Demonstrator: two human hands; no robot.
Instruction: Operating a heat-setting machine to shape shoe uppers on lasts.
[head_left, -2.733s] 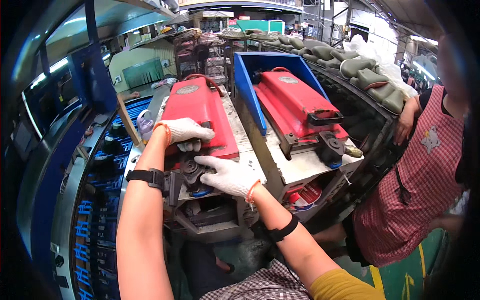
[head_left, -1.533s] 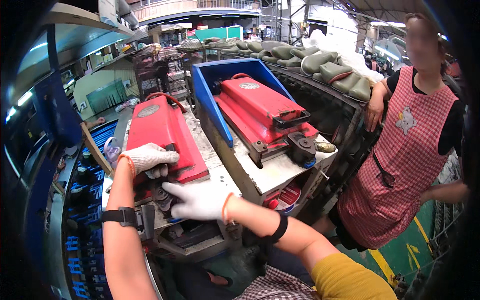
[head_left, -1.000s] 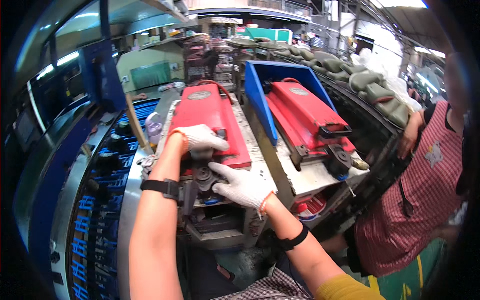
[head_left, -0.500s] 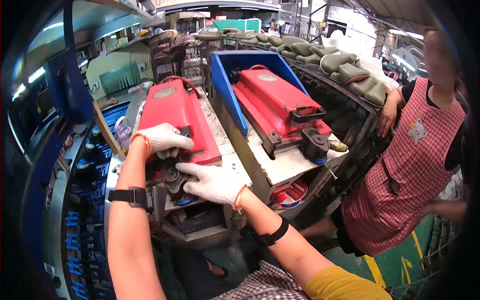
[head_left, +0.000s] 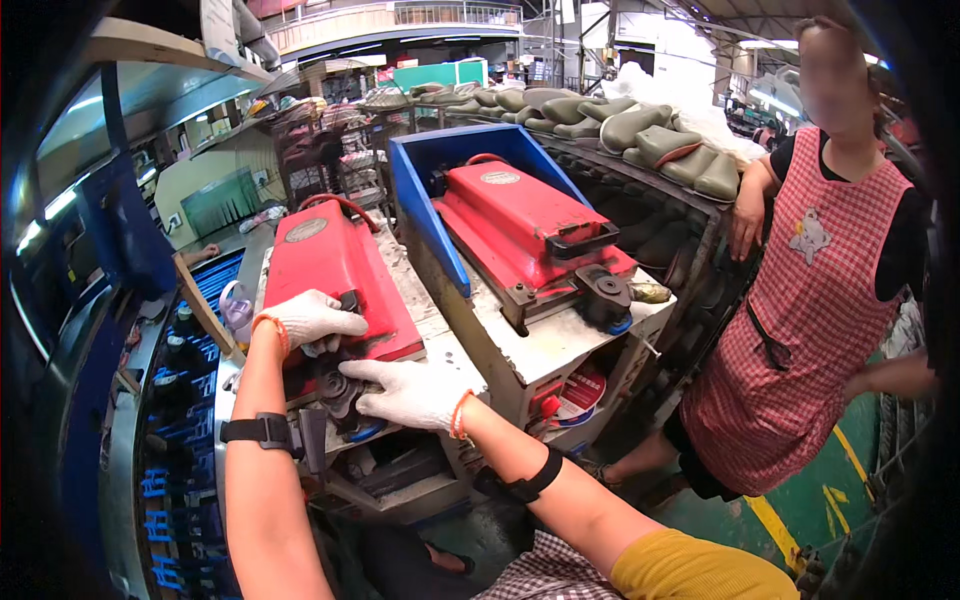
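My left hand [head_left: 310, 318], in a white knit glove, rests at the front of the left red machine cover [head_left: 330, 265], just below a small black handle [head_left: 349, 299]. Its fingers curl downward, and what lies under them is hidden. In a matching glove, my right hand [head_left: 415, 392] reaches in from the right, thumb and fingers apart, their tips against a dark rounded machine part [head_left: 338, 388]. That part sits at the machine's front edge, with a blue piece [head_left: 366, 432] beneath it.
To the right stands a second red machine [head_left: 520, 205] inside a blue guard [head_left: 425, 205]. Green shoe-shaped pieces [head_left: 640, 125] lie heaped on a rack behind. A person in a red checked apron [head_left: 790, 350] stands at right. Blue racks [head_left: 160, 500] line the left.
The view has shifted, so machines and person appear further left. Both my hands keep nearly the same places on the left machine.
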